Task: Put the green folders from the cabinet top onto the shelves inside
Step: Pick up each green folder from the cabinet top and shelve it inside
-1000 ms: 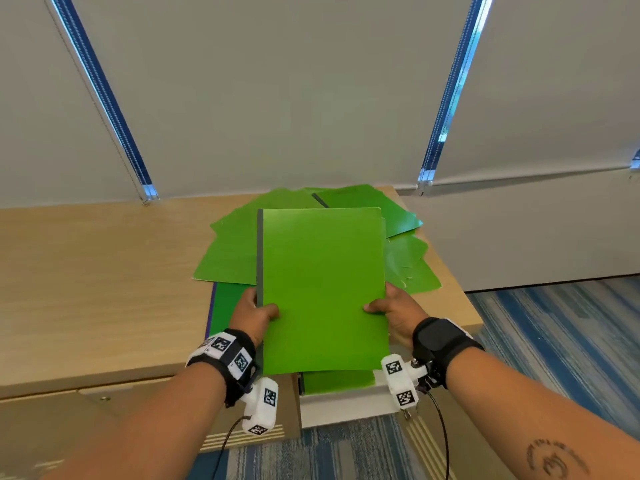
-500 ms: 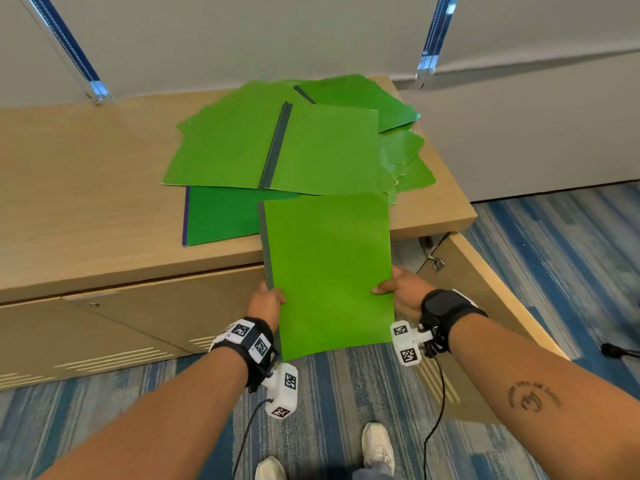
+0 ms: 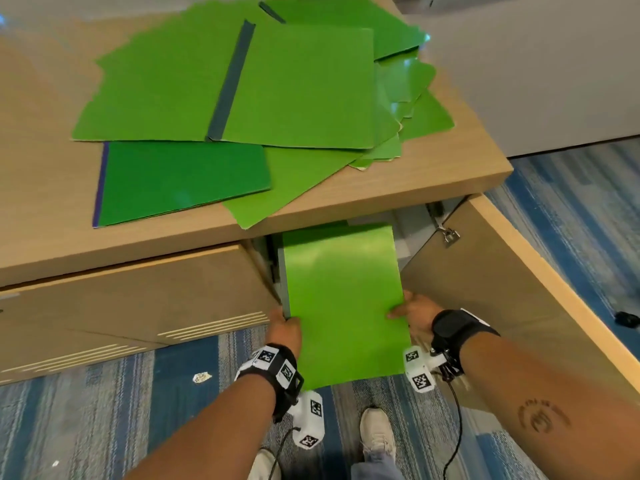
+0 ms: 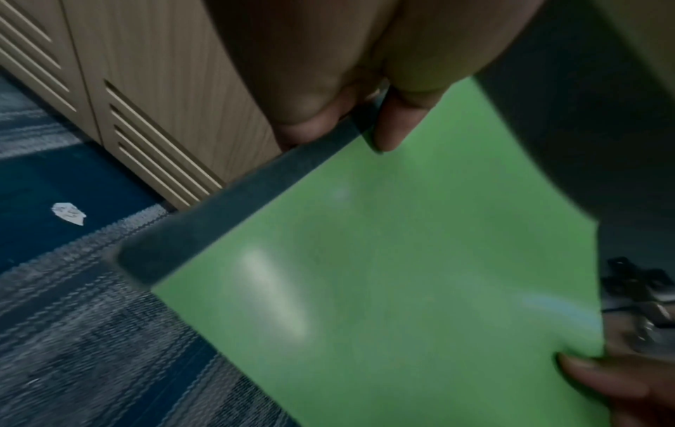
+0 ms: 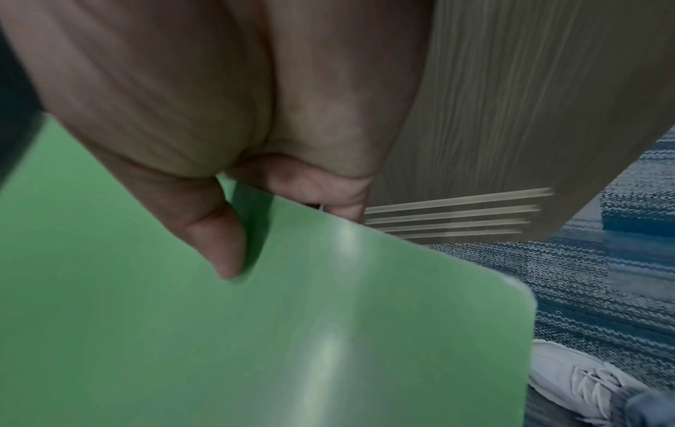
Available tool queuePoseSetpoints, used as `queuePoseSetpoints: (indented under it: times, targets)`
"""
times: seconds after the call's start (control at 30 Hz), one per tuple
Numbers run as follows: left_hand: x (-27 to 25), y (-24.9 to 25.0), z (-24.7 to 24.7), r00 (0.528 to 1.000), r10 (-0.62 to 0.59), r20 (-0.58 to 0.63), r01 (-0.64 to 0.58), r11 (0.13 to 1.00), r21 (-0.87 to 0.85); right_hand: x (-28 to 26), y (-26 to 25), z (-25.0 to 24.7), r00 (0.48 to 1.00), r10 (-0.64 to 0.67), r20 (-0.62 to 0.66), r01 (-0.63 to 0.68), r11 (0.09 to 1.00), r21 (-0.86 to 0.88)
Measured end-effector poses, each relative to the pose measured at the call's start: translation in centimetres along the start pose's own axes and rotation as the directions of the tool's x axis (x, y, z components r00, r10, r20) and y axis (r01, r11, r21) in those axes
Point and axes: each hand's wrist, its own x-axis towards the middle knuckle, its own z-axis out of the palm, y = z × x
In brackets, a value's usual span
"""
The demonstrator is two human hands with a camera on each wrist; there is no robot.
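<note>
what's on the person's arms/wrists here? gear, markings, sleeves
Bare forearms, no sleeves. Each wrist wears a black strap: left wrist strap, right wrist strap. White camera modules with black-and-white square fiducial tags hang below: left module, right module. Thin black cables trail from both. A dark tattoo marks the right forearm.

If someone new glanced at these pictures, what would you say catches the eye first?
The bright green folder dominates the centre, held by the left hand at its grey spine and the right hand at the opposite edge, its far end entering the open cabinet. Above it, a fanned heap of green folders sprawls over the wooden cabinet top. The open cabinet door swings out on the right over striped blue carpet.
</note>
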Motion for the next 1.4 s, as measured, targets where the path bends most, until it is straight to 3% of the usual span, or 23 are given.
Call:
queuePoseSetpoints:
  times: [0.3, 0.47, 0.57, 0.87, 0.93, 1.03, 1.2, 1.3, 1.4]
  targets:
    - [10.1, 0.9, 3.3, 0.994, 0.094, -0.062, -0.096, 0.995, -0.04, 8.5, 1.2, -0.6, 0.992, -0.046, -0.116, 0.056, 0.995, 0.084]
    - [14.2, 1.1, 4.1, 0.992, 0.106, -0.061, -0.095, 0.982, 0.164, 13.5, 0.0, -0.4, 0.967, -0.127, -0.219, 0.142, 0.988, 0.055]
    - [15.5, 0.9, 4.1, 0.995, 0.097, -0.035, -0.082, 0.954, 0.288, 16.0, -1.4, 0.1, 0.961, -0.15, -0.235, 0.156, 0.988, 0.008]
    - [18.4, 1.0, 4.2, 0.994, 0.104, -0.029, -0.084, 0.919, 0.385, 21.2, -5.5, 3.0, 0.922, -0.282, -0.264, 0.196, 0.931, -0.308]
    - [19.0, -0.1, 4.2, 0.994, 0.109, -0.016, -0.094, 0.914, 0.394, 21.8, -6.1, 3.5, 0.929, -0.24, -0.283, 0.091, 0.887, -0.453]
    - [18.0, -1.0, 4.2, 0.985, 0.169, 0.016, -0.16, 0.889, 0.429, 23.1, -6.7, 4.1, 0.895, -0.308, -0.322, 0.056, 0.796, -0.603]
    - [16.6, -1.8, 4.0, 0.978, 0.197, 0.07, -0.207, 0.864, 0.458, 23.6, -7.2, 4.4, 0.89, -0.31, -0.335, -0.117, 0.554, -0.824]
    - [15.5, -0.8, 3.5, 0.973, 0.213, 0.086, -0.229, 0.869, 0.438, 23.1, -6.7, 4.3, 0.888, -0.318, -0.333, -0.117, 0.542, -0.832]
    - [13.3, 1.0, 2.8, 0.97, 0.229, 0.081, -0.242, 0.873, 0.423, 19.8, -7.3, 5.3, 0.923, -0.318, -0.218, -0.01, 0.545, -0.838]
